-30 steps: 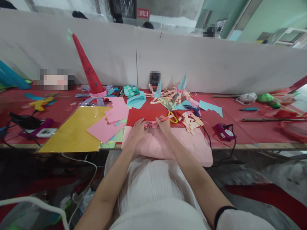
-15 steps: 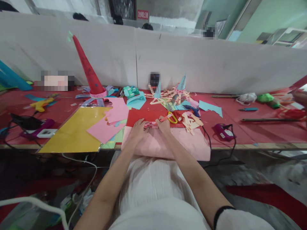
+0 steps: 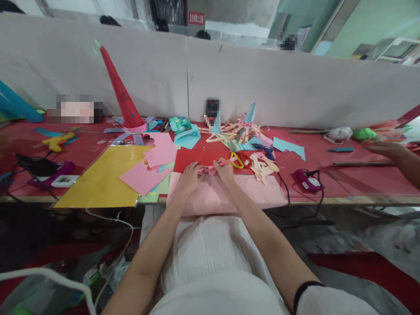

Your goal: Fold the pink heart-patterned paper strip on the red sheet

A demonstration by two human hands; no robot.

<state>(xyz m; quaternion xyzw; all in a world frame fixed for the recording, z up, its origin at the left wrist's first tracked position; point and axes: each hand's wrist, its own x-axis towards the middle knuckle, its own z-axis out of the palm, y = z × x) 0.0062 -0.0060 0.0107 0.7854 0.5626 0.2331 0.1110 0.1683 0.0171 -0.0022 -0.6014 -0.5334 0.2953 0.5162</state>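
Observation:
My left hand (image 3: 189, 176) and my right hand (image 3: 225, 171) lie close together on a large pink paper sheet (image 3: 262, 196) that hangs over the table's front edge. Between them they pinch a small pink patterned strip (image 3: 206, 171). Both hands have their fingers closed on it. Behind the strip lies a red paper sheet (image 3: 197, 156). Scissors with yellow and red handles (image 3: 239, 160) rest just right of my right hand.
A yellow sheet (image 3: 103, 177) and pink sheets (image 3: 154, 164) lie to the left, a red paper cone (image 3: 121, 94) stands behind. Paper scraps (image 3: 239, 131) pile at the back. Glue guns (image 3: 306, 180) (image 3: 55, 142) lie on both sides. Another person's hand (image 3: 389, 151) reaches in at right.
My hands stay on the strip. The pink sheet has slid up onto the table a little. Another person's hand and forearm have come into view at the right edge.

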